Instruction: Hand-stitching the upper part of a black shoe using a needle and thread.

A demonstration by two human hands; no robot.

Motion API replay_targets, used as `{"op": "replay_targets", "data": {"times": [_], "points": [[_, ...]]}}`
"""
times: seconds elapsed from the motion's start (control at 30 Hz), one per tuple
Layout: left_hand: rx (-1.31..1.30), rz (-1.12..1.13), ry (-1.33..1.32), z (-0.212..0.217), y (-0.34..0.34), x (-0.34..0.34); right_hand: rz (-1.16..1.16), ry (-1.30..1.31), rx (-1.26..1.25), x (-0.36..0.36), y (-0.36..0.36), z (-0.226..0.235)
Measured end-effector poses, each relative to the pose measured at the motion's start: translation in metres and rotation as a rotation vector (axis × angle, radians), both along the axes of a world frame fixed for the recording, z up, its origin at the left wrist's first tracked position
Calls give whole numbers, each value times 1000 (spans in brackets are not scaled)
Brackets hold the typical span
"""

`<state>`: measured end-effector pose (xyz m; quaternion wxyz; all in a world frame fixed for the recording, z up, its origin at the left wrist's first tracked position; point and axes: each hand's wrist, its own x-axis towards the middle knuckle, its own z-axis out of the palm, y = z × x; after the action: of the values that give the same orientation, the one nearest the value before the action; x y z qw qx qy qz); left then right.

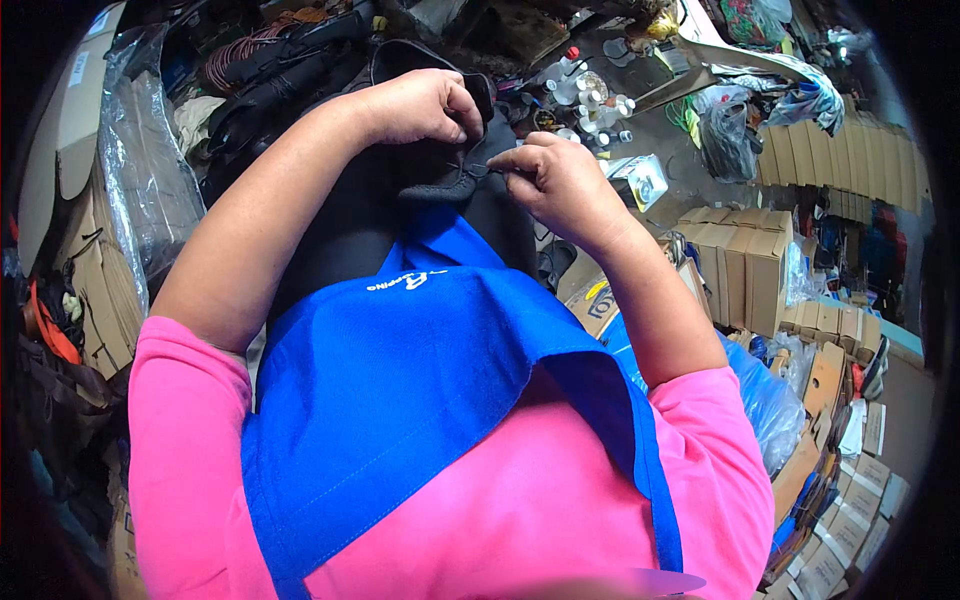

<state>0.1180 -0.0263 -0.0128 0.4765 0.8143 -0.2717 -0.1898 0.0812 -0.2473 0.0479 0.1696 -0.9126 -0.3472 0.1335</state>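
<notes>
The person wears a pink shirt and a blue apron (400,400); all positions below are given from that apron. Just beyond its top edge lies a black shoe (440,190) resting on the lap. The left hand (425,105) is closed around the shoe's upper part, fingers curled over it. The right hand (560,180) is pinched shut on a thin black lace (478,168) at the shoe's front.

Beyond the shoe, a grey floor (660,130) carries small white bottles (590,100) and a black plastic bag (725,140). To the right of the apron stand rows of brown cardboard boxes (745,270). To its left, flattened cardboard (100,290) and clear plastic sheeting (145,170) are stacked. The workspace is crowded and cluttered.
</notes>
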Motion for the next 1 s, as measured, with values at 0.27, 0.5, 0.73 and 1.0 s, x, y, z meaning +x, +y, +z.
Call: {"op": "replay_targets", "data": {"times": [0.27,0.5,0.73,1.0], "points": [[-2,2,-15,0,3,-2,-93,210,151,8,-4,-12],[13,-7,-30,-5,4,0,38,99,75,15,2,-16],[31,-45,-114,-7,10,-4,-124,469,281,24,-17,-42],[56,50,-155,-9,4,-10,-172,289,265,12,2,-42]]}}
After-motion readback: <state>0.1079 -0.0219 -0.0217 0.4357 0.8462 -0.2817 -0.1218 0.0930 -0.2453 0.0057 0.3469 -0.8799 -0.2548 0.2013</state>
